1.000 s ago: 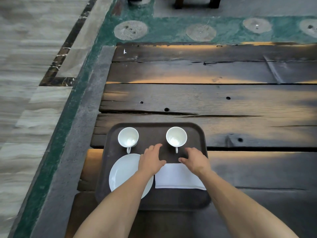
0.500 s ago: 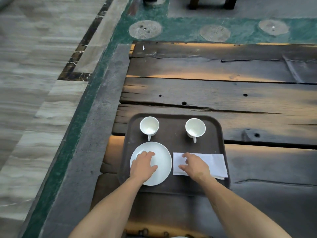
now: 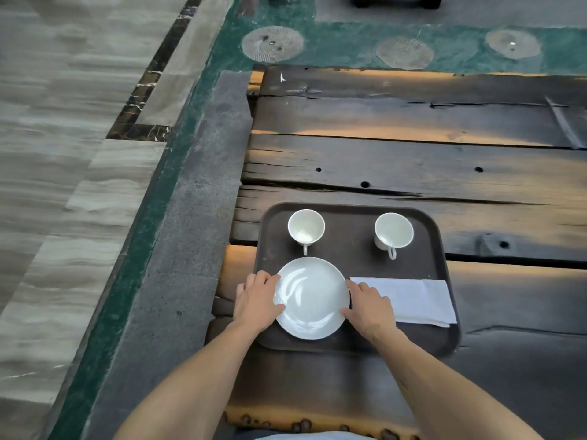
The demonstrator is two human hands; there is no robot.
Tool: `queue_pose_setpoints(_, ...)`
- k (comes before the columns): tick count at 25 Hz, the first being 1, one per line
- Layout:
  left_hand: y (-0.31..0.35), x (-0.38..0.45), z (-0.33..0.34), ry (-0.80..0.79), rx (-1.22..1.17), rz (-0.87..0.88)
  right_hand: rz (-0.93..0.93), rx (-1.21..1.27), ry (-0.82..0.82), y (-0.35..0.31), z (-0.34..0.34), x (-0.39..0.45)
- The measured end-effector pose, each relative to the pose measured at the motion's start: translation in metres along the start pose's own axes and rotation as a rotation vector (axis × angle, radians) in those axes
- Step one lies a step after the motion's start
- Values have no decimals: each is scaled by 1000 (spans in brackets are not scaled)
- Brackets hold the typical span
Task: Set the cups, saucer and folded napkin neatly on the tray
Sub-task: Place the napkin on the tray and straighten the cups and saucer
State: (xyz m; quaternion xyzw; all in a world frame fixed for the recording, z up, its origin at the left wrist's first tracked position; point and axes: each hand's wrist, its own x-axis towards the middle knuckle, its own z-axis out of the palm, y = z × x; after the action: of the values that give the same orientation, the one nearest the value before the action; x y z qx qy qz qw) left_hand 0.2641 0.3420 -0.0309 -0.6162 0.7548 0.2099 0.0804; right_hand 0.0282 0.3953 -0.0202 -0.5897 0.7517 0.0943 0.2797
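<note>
Item: round white ceramic saucer (image 3: 313,298), near-left corner of dark brown plastic tray (image 3: 349,249); my left hand (image 3: 255,300) and right hand (image 3: 370,304) grasp its rim.

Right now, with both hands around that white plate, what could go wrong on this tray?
The left hand and right hand hold the saucer by opposite edges; a slip could knock it into the left cup, whose handle points at it close by. The right hand's fingers lie beside the napkin, so sliding the saucer right might rumple it. The napkin already sits tight against the tray rim's right side and could ride up over it.
</note>
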Motion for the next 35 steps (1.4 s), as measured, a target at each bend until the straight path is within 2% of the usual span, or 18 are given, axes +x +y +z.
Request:
queue_pose_setpoints(8, -19, 1, 7, 2, 135, 111, 38, -20, 8, -10, 1, 0)
queue_pose_setpoints(35, -36, -5, 3, -8, 108, 110, 32, 85, 32, -29, 8, 1)
